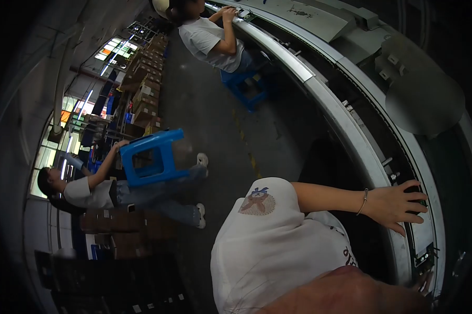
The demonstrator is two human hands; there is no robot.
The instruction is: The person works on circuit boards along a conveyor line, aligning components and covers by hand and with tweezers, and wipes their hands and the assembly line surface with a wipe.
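My left hand (398,205), with a bracelet at the wrist, lies palm down with its fingers spread. It rests on or just above a pale flat plate (421,233) on the conveyor line. A bit of green shows by the fingertips, perhaps a circuit board, but the hand covers most of it. Near the plate's lower end is a dark part with small metal pieces (424,256). At the lower right edge a small skin-coloured patch, possibly my right hand (425,280), shows in shadow; its fingers cannot be made out.
The conveyor's metal rail (345,125) curves along my side. Further up the line a co-worker sits on a blue stool (245,89), hands on the line. Another person holds a blue stool (168,152) in the aisle. Stacked cartons (144,94) stand behind them.
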